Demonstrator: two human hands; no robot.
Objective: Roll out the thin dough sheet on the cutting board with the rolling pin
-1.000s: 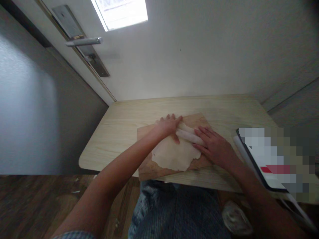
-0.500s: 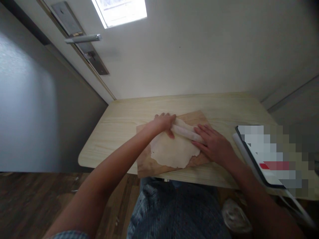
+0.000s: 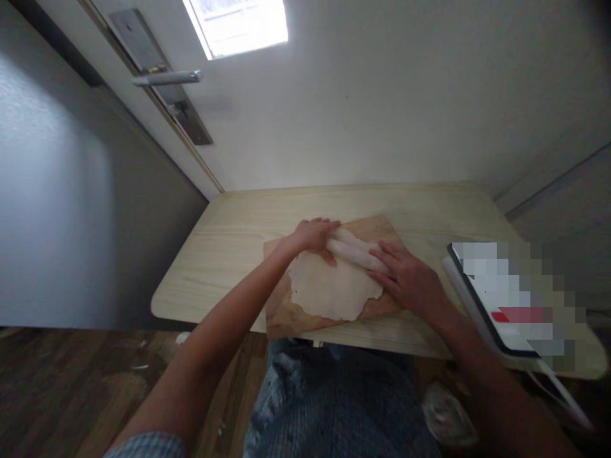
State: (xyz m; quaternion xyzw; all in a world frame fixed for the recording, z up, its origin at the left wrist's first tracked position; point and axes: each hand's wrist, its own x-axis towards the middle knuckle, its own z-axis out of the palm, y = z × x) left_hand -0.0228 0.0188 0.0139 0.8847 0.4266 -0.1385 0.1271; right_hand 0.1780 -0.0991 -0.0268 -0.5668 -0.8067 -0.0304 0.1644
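Note:
A thin sheet of pale dough [image 3: 334,289] lies spread on a brown wooden board [image 3: 286,315] on a light wood table [image 3: 229,248]. A white rolling pin [image 3: 356,253] lies across the dough's far edge. My left hand [image 3: 312,236] rests on the pin's left end, fingers curled over it. My right hand [image 3: 408,277] lies flat on the pin's right end, fingers stretched forward. Both palms press down on the pin.
A dark-framed tablet or screen [image 3: 501,299] sits at the table's right edge, partly blurred. A white door with a metal lever handle [image 3: 167,78] stands behind the table on the left. Wooden floor [image 3: 71,381] lies below.
The rolling pin and both hands stay at the dough's far edge, shifting only slightly. The view has drifted a little.

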